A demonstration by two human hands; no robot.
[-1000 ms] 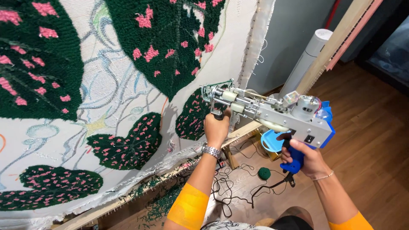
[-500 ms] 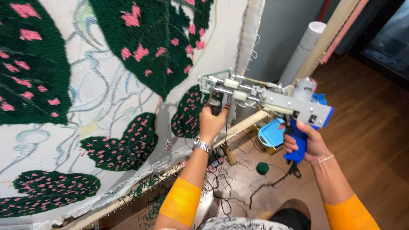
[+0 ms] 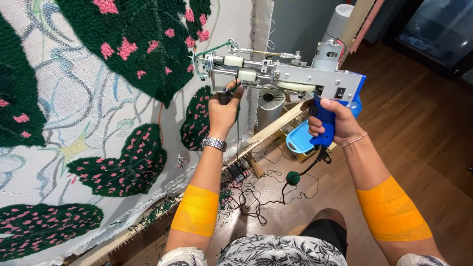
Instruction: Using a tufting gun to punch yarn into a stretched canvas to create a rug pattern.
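A tufting gun (image 3: 281, 74), a long bare-metal frame with a grey cylindrical motor on top and a blue plastic rear, runs across the upper middle of the frame. The left hand (image 3: 222, 111) is wrapped tight around its short black front handle, under the needle end; the right hand (image 3: 335, 125) is closed around the blue pistol handle at the back. The gun sits above both grips, its tip just beside the stretched pale cloth (image 3: 88, 98), which fills the left of the frame with fuzzy dark green tufted leaves (image 3: 120, 165) speckled pink. A green yarn ball (image 3: 293, 178) lies on the wooden floor (image 3: 423, 128) below.
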